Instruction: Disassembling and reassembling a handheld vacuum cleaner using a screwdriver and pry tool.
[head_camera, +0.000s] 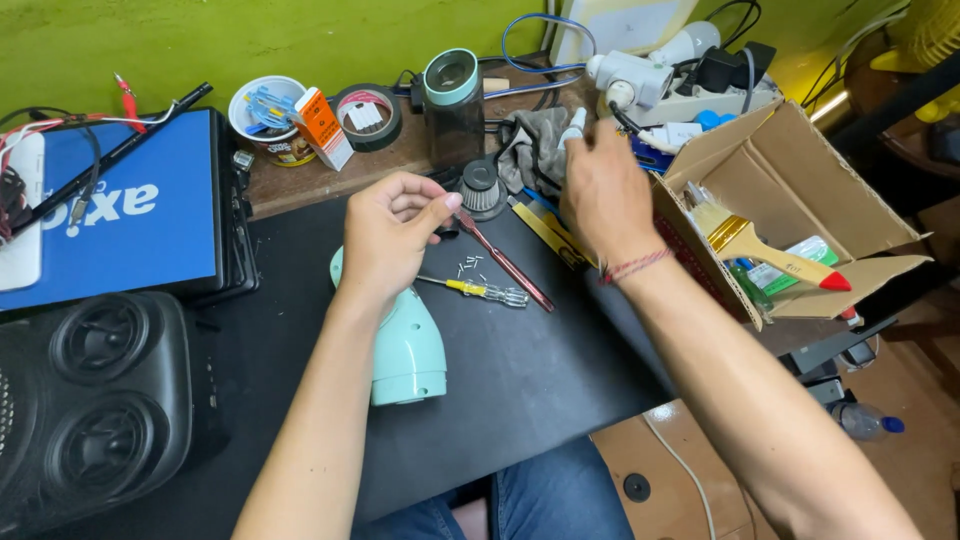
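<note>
My left hand (392, 232) rests over the upper end of a mint-green plastic housing (408, 352) lying on the black mat, fingers curled with the thumb near a red-handled tool (505, 262). My right hand (598, 192) reaches toward the back of the desk and pinches a small white tube-like piece (573, 126) over a grey cloth (532, 148). A yellow-handled screwdriver (480, 291) and a cluster of tiny screws (470, 266) lie between the hands. A small black ribbed cap (481, 187) stands by a dark tumbler (452, 105).
An open cardboard box (800, 180) at right holds a paintbrush (770, 252) and bottles. A blue-topped case (130, 215) and black speaker (95, 395) sit at left. Tape roll (366, 116), a cup of parts (268, 118) and a power strip (690, 95) line the back.
</note>
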